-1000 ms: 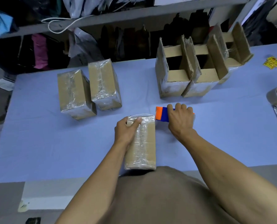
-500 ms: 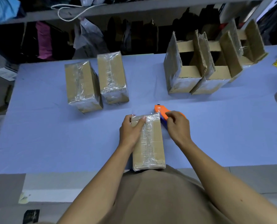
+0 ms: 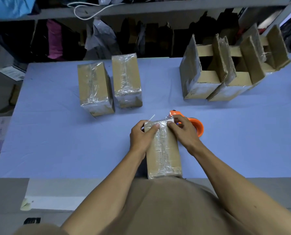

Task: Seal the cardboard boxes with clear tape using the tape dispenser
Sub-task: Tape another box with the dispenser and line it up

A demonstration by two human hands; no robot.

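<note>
- The right hand (image 3: 183, 131) is now leaving the tape dispenser (image 3: 194, 127) lying on the bench (image 3: 56, 141), fingers pressing tape.
- The left hand (image 3: 142, 135) is gripping the box (image 3: 163, 150); this seam is probably nearly finished.

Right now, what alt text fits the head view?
Both hands, left hand and right hand, press clear tape onto the far end of a box on a blue table. An orange dispenser lies just behind the right hand.
</note>
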